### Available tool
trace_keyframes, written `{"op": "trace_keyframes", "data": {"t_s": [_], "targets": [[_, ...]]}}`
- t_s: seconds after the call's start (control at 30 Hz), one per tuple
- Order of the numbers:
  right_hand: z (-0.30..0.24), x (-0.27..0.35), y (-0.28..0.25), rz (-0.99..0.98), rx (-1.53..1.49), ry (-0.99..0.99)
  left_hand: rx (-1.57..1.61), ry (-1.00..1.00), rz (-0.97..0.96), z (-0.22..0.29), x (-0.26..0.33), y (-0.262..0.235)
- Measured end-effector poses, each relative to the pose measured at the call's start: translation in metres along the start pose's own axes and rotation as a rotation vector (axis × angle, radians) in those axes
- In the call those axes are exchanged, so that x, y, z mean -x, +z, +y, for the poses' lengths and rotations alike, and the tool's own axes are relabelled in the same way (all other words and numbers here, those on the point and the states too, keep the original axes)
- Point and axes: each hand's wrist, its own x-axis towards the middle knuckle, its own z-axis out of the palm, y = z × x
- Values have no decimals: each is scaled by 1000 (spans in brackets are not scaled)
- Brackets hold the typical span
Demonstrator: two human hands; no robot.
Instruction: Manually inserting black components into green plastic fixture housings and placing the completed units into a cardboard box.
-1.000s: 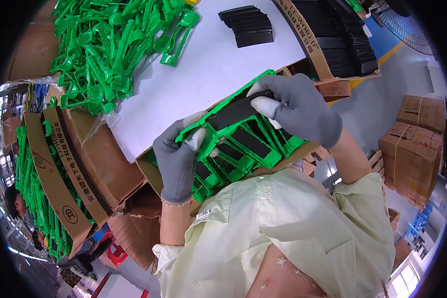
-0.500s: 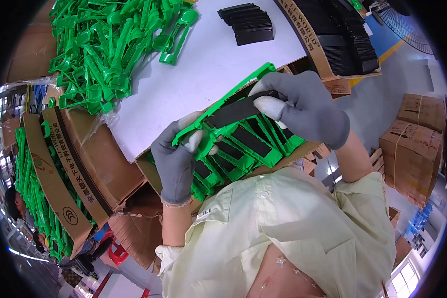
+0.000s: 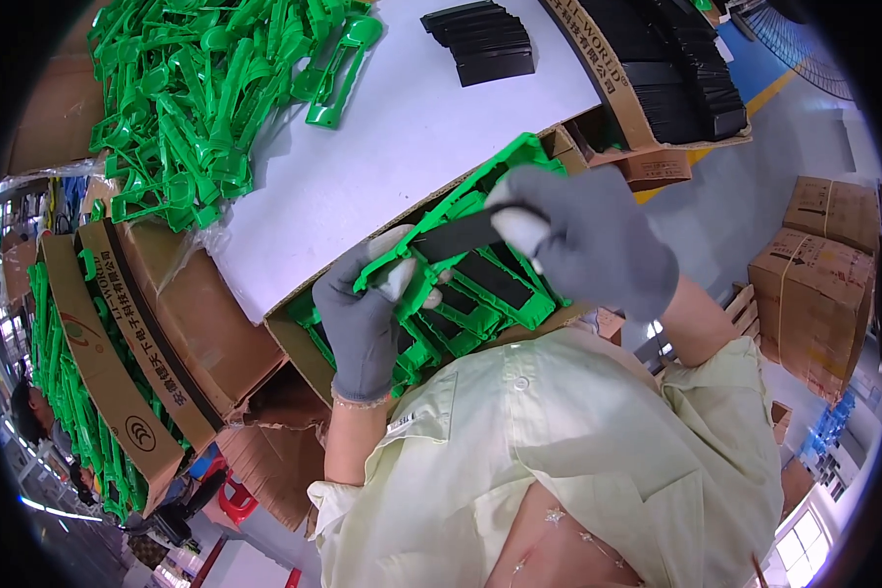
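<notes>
Below the near edge of the white table [image 3: 382, 167], both gloved hands work close to the person's chest.

Left hand [image 3: 363, 323]: grey glove, fingers curled shut around the left end of a green plastic frame [image 3: 431, 257], thumb tip pressed on its top face.

Right hand [image 3: 583, 235]: grey glove, fingers closed in a pinch on a flat black strip [image 3: 461, 235], which lies across the upper side of the green plastic frame, touching it.

Beneath the hands: an open cardboard carton [image 3: 299, 343] tucked against the table edge, holding more green frames fitted with black strips [image 3: 480, 294].

Table, far left: a loose heap of green plastic parts [image 3: 196, 98], one long piece [image 3: 338, 64] lying just beside the heap on bare white surface.

Table, far centre: a small stack of black strips [image 3: 480, 39], well apart from the hands.

Table, far right: a second cardboard box [image 3: 617, 98] filled with black pieces [image 3: 676, 69].

Left of the table: tall cartons [image 3: 127, 323] with green parts standing in them.

Right, on the floor: sealed brown boxes [image 3: 813, 284].

Garment: pale yellow short-sleeved shirt [image 3: 559, 461].
</notes>
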Motion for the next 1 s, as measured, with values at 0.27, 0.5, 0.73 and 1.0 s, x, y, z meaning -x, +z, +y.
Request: {"op": "trace_keyframes", "data": {"t_s": [0.27, 0.5, 0.73, 1.0], "targets": [[13, -3, 1, -14, 19, 55, -3, -56, 2, 8, 2, 13], [39, 2, 9, -41, -127, 54, -45, -55, -62, 0, 10, -8], [16, 45, 54, -122, -1, 144, -221, -166, 99, 4, 39, -27], [18, 20, 36, -286, -254, 372, -697, -420, -136, 57, 29, -102]]}}
